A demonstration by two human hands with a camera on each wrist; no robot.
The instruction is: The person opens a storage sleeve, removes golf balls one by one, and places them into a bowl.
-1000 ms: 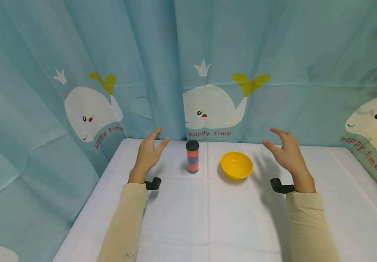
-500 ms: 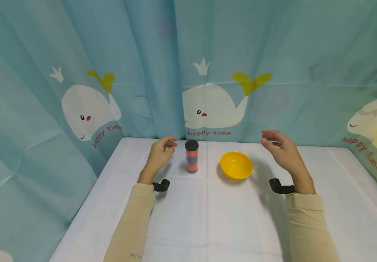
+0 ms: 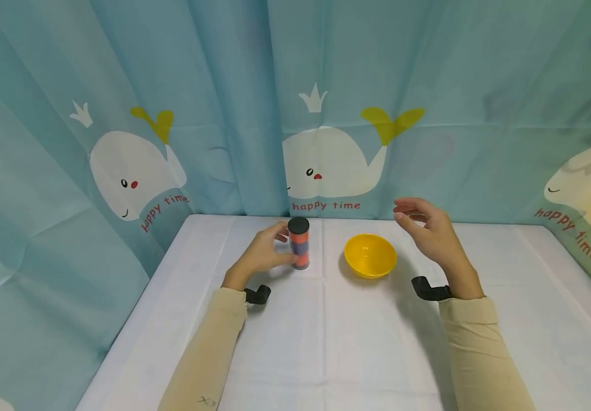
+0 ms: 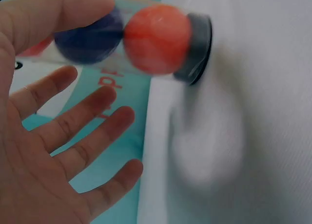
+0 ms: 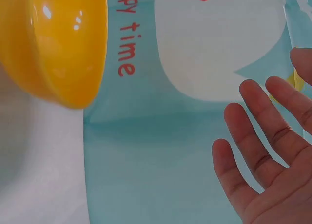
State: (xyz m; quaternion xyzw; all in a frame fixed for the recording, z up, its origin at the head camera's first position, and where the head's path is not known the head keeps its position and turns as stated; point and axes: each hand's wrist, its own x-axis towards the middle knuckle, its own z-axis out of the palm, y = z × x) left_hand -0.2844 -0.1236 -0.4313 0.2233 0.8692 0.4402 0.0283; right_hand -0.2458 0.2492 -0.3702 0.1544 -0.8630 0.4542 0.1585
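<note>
A: Left hand (image 3: 261,257)?
B: Fingers (image 4: 73,124) spread, thumb touching clear plastic tube (image 3: 299,244) of round balls, upright on white cloth desk (image 3: 357,342).
A: Right hand (image 3: 429,234)?
B: Relaxed open, empty, hovering beside glossy yellow bowl (image 3: 370,256).

One ball tube (image 3: 299,244), one yellow bowl (image 3: 370,256), two hands, three whale prints.
</note>
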